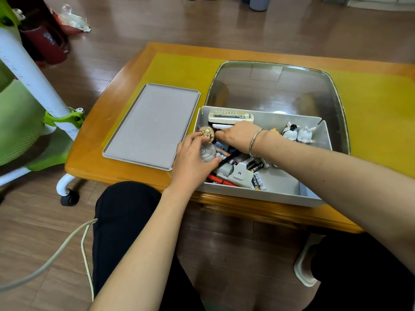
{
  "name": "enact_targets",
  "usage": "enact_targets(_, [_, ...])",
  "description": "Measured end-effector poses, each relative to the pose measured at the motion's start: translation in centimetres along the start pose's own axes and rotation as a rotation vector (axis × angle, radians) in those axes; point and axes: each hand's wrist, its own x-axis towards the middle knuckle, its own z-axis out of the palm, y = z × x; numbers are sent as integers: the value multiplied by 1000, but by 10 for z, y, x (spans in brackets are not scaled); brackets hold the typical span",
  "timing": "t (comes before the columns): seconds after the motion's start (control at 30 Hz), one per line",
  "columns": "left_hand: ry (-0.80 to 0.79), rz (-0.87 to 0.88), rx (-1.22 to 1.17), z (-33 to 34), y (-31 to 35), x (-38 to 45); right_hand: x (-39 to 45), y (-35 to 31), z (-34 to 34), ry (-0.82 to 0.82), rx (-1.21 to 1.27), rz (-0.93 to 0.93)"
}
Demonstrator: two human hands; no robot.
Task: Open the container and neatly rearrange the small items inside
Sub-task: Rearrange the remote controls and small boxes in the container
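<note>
Container (258,196), a grey open box, sits at the near edge of the table (94,158), its front wall slightly overhanging, with its lid (152,124) lying flat at 9 o'clock from it. The left hand (193,158) has its grip closed around a clear jar (207,152) topped by a gold knob (206,133) in the box's left part. The right hand (238,136) reaches across to 12 o'clock of the jar; its fingertips are down among the items and I cannot tell whether they are clenched on anything.

Risks, as I judge them: the crossed arms crowd each other, so lifting the jar could knock the right wrist or slip from the hand. Loose batteries (256,167) and red pens (219,180) could roll or spill if the box is nudged toward the edge. The 2 small rabbit figures (298,133) at 3 o'clock could tip.

Writing on the batteries and the white device (231,116) is too small to read.
</note>
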Motion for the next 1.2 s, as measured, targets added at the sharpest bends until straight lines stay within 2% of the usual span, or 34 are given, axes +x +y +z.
enact_targets(0.27, [5,-4,2,0,1,0,-1,1,1,-13,22,-53])
enact_targets(0.5, [-2,-14,-5,1,0,0,-33,7,14,186,311,10])
enact_targets(0.7, [-78,22,86,-3,2,0,-75,-11,15,506,811,153])
enact_targets(0.8, [-33,75,193,-7,4,-2,-91,-16,5,625,1207,259])
enact_targets(0.9, [97,180,247,-10,11,-9,-109,-20,1,661,1540,375])
enact_targets(1.0, [152,300,162,-8,33,-16,-129,-24,2,717,1718,418])
enact_targets(1.1, [-30,375,-80,1,60,-18,-145,-30,2,757,1823,416])
enact_targets(1.2, [-175,292,-390,11,78,-18,-156,-35,4,782,1901,430])
